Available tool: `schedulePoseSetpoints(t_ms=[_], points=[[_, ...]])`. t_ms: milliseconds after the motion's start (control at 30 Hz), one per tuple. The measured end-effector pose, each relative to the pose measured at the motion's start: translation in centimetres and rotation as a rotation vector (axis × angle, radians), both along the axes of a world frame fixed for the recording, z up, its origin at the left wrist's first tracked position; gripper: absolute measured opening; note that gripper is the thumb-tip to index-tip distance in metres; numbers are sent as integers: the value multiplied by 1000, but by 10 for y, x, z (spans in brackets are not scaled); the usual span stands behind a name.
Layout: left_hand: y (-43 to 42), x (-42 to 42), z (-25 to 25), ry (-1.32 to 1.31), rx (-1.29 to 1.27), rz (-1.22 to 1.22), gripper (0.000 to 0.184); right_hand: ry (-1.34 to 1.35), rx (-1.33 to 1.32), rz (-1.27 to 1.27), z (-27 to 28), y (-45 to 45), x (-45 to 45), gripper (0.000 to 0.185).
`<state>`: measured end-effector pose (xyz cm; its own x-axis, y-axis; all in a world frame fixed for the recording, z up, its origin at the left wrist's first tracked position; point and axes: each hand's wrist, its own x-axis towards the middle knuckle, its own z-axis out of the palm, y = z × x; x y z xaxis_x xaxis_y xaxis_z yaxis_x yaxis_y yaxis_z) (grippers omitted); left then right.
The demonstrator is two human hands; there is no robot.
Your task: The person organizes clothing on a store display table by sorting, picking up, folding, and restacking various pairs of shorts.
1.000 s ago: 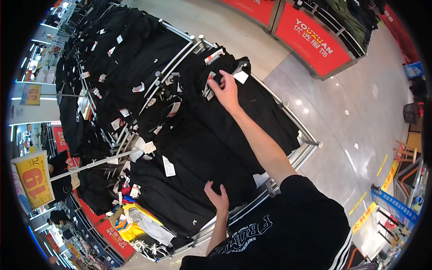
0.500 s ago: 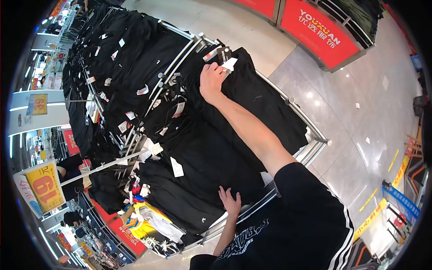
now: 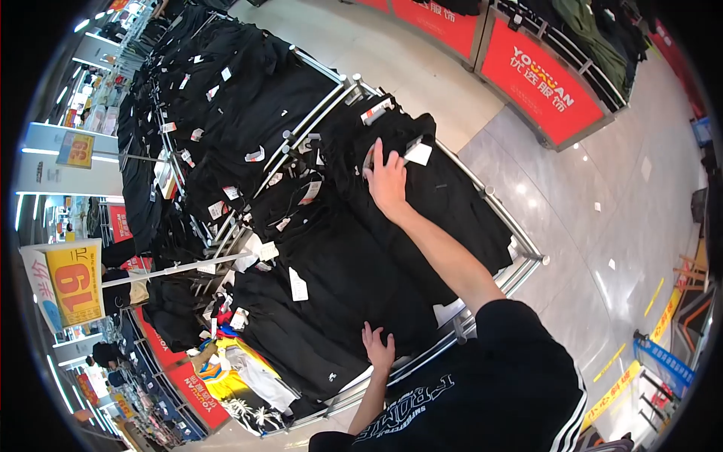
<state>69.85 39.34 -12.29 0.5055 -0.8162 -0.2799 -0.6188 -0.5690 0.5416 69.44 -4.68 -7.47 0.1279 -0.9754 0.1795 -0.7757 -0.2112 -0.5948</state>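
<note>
Black garments lie in stacked piles on a metal-railed rack. Over the waistband end of the upper pile, my right hand has its fingers apart, beside a white tag. A red and white label lies just beyond it. Near the lower rail, my left hand is open above the black fabric, fingers spread and holding nothing. Whether its fingertips touch the cloth I cannot tell. Another white tag rests on the pile between the hands.
Metal rails edge the rack. More black clothes with tags fill its far side. Yellow and white garments lie at the lower left, near a 19 price sign. A red-panelled stand is across the aisle.
My right hand has come back from the tag at the pile's far end, its fingers now more spread. The white tag lies lower. My left hand stays near the lower rail.
</note>
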Motion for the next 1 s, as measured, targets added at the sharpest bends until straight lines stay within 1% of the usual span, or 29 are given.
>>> schedulePoseSetpoints(t_ms=[167,233,267,333,367,400,467,533,600,667,700,733,800,833,933,1000], points=[[0,0,-1,7,0,4,33,-105,100,43,6,19,-15,82],[0,0,-1,12,-3,10,33,-75,-60,43,12,40,-21,77],[0,0,-1,15,-8,13,33,-74,-57,45,17,52,-26,77],[0,0,0,17,10,16,33,-242,-158,-2,30,71,-40,68],[-1,0,1,18,24,16,33,-258,-198,-58,36,73,-46,61],[-2,0,1,17,21,20,33,-337,-217,-78,40,67,-51,56],[0,1,0,23,15,17,33,-357,-336,-74,41,32,-57,49],[1,2,1,27,15,9,33,-391,-394,4,44,-21,-52,49],[2,5,2,26,14,0,33,-231,-404,109,39,-75,-44,51],[4,7,2,48,6,-14,33,-103,-314,324,10,-115,-40,51],[4,8,3,60,-3,-9,33,63,-302,352,6,-116,-40,48],[4,8,3,58,-1,-12,33,61,-300,348,2,-112,-39,48],[3,9,3,77,-5,3,33,28,-362,266,-3,-93,-41,42],[3,9,2,63,-7,-8,33,34,-331,254,-4,-82,-47,37],[1,5,-1,53,-8,12,32,55,-403,227,-15,-54,-61,40],[-1,1,-2,40,-9,19,32,54,-385,238,-20,-52,-68,42]])
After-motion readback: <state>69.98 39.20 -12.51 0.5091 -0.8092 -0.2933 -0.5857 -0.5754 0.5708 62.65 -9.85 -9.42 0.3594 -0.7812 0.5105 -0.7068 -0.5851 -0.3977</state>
